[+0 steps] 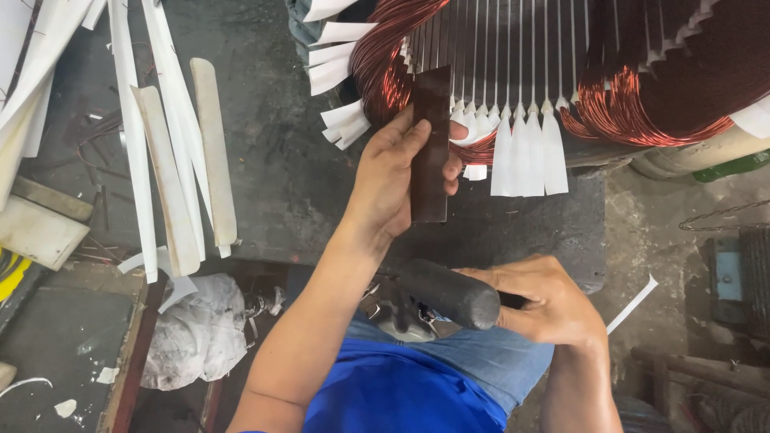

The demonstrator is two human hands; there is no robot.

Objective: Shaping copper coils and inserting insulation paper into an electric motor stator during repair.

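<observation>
Near the middle of the frame, the left hand [391,180] is gripping a dark flat bar [431,144], its fingers curling around the bar's edges and the thumb lying along its left side. The bar is standing lengthwise, its upper end pressing in among the white insulation strips [525,152] that are hanging from the slots of a large motor stator [561,48] across the top of the frame. Copper wire coils [385,56] are bulging out of the stator on both sides of the bar.

Lower, toward the bottom centre, the right hand [545,301] is closing firmly around the handle of a dark mallet [449,293], whose rounded head is pointing left, above the person's blue-clad lap and well apart from the bar.

The stator is sitting on a dark table [273,160]. In the upper left of the frame, long white paper strips [172,160] are lying on that table. A crumpled white cloth [196,333] is lying at lower left.
</observation>
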